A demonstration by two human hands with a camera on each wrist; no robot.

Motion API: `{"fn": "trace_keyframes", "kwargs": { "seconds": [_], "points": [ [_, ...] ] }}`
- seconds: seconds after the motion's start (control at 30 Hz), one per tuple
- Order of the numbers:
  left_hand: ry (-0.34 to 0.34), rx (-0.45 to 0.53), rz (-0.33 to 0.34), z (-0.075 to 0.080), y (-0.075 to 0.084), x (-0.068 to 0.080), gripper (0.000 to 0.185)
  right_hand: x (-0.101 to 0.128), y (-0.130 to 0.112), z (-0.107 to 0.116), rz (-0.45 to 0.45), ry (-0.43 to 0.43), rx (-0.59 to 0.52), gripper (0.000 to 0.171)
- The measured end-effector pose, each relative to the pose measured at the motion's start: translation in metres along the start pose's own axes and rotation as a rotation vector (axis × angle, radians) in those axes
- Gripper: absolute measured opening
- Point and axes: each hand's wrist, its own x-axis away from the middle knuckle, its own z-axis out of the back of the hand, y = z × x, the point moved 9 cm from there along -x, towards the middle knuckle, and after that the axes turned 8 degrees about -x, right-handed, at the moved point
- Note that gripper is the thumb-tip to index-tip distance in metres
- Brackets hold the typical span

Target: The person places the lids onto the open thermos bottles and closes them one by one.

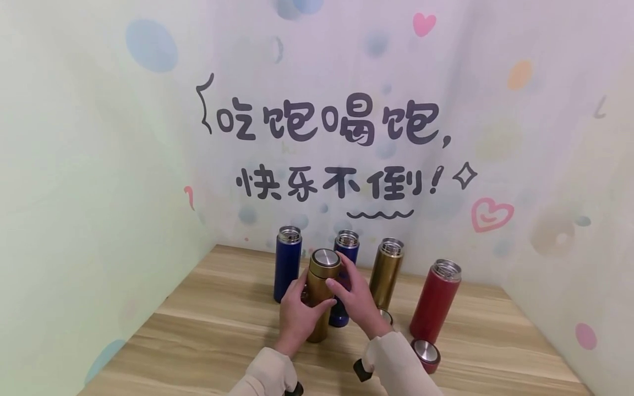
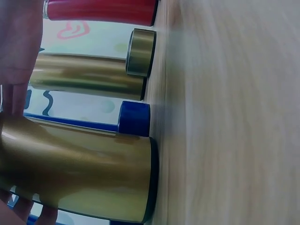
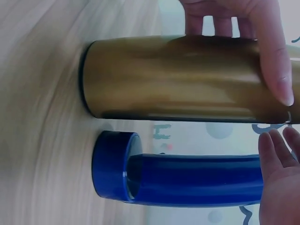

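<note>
The left hand (image 1: 295, 316) wraps its fingers around the gold bottle (image 1: 321, 297) on the surface (image 1: 208, 330), while the right hand (image 1: 358, 300) pinches its lid (image 1: 325, 258).

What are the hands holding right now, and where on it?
The left hand grips the capped gold flask around its body; the right hand holds it just below the lid.

Staged booth, pastel backdrop walls (image 1: 99, 165) with painted hearts and Chinese lettering (image 1: 329, 124) (cartoon style), wooden tabletop (image 1: 208, 330)
</note>
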Motion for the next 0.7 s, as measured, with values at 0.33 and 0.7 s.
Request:
{"fn": "trace_keyframes", "kwargs": {
  "seconds": [0.33, 0.7],
  "points": [
    [0.053, 0.0, 0.013, 0.018, -0.011, 0.002, 0.085, 0.002, 0.025, -0.004, 0.042, 0.008, -0.074, 0.044],
    [0.22, -0.027, 0.057, 0.04, -0.024, 0.007, 0.082, 0.006, 0.051, -0.018, -0.038, 0.012, -0.063, 0.042]
  ]
}}
